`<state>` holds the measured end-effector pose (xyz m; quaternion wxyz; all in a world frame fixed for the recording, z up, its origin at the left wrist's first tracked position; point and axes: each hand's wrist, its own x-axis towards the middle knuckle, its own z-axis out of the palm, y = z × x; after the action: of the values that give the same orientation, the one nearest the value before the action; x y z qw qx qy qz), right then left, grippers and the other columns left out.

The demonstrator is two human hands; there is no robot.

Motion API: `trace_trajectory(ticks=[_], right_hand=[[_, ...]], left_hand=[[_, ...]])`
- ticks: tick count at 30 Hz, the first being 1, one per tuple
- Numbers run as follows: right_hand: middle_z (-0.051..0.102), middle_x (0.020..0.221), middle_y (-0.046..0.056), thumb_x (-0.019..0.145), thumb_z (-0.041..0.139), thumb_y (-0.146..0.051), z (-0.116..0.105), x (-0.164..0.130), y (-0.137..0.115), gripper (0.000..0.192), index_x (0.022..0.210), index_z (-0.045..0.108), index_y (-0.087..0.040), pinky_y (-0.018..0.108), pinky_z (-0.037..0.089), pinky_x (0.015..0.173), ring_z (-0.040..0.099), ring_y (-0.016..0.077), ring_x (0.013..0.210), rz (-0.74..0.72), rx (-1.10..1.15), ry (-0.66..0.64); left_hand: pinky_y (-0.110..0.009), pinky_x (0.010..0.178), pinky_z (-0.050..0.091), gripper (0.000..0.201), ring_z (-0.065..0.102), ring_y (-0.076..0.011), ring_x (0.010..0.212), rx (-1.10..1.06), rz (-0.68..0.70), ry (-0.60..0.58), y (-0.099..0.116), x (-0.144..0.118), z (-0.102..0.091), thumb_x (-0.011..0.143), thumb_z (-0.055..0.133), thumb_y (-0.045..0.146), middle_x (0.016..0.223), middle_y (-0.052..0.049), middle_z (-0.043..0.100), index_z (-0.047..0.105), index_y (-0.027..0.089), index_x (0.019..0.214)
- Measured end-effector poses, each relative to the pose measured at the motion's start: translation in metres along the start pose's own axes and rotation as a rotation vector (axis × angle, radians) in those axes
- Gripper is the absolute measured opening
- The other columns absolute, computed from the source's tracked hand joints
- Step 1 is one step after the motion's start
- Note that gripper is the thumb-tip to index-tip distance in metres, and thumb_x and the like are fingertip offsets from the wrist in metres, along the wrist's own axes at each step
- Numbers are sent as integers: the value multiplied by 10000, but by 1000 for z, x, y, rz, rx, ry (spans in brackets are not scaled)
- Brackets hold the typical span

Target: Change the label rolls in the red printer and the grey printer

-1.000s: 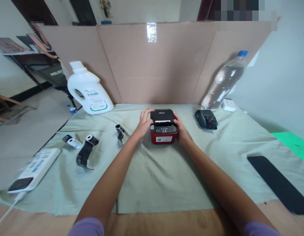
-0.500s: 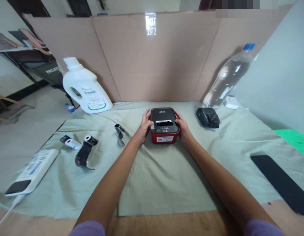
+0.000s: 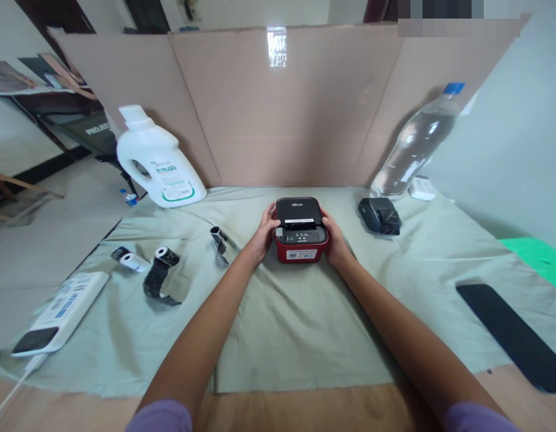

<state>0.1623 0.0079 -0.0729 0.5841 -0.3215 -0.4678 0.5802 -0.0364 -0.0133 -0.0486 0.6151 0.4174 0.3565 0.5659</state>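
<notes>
A small label printer (image 3: 301, 247) with a red body and black top stands on the cloth in front of me. Its black lid (image 3: 298, 209) looks slightly raised at the front edge, with a dark gap below a white strip. My left hand (image 3: 262, 235) grips the printer's left side, thumb by the lid's edge. On the opposite side my right hand (image 3: 334, 240) holds it the same way, its fingers partly hidden behind the case. A dark curled strip (image 3: 220, 245) lies left of my left hand.
Left are a partly unrolled black roll (image 3: 163, 273), a white roll (image 3: 134, 262), a power strip (image 3: 62, 312) and a white jug (image 3: 158, 162). Right are a black device (image 3: 379, 216), a water bottle (image 3: 415, 147) and a dark phone-like slab (image 3: 512, 336). Cardboard (image 3: 282, 114) stands behind.
The printer's lid has lifted slightly at its front edge, and the dark gap looks different. Both hands stay at the printer's sides. The black roll's loose tail has shifted a little to the right.
</notes>
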Motion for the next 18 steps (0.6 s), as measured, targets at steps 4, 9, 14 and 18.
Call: trace_trajectory(ticks=[4,9,14,18], right_hand=[[594,1472,12,805,635,-476,1,2,-6,597,1370,579,-291,479,402,1169,528,280,1377,53,0,-7],[575,1491,18,780,635,-443,4,0,-11,623,1381,576,-292,485,425,1148,537,298,1367,42,-36,-23],[594,1472,32,846,602,-538,-1,-3,-5,608,1396,579,-279,479,418,1159,537,288,1370,-15,-129,0],[536,1529,53,900,542,-645,-18,-14,-1,683,1471,512,-271,489,399,1176,490,296,1419,-82,-286,-79]], left_hand=[[-441,1216,330,838,365,-285,1489,-23,-15,-8,-1,1,-3,733,650,297,1669,4,286,331,326,1507],[-434,1178,379,811,407,-278,1458,-32,22,-5,-5,0,-4,713,661,243,1641,4,345,378,335,1467],[-366,1069,471,761,566,-233,1301,53,-21,40,11,-2,1,705,664,218,1542,-26,498,459,295,1434],[-324,933,524,521,680,-213,1060,236,-148,186,22,-11,5,741,701,263,1219,-81,719,653,199,1256]])
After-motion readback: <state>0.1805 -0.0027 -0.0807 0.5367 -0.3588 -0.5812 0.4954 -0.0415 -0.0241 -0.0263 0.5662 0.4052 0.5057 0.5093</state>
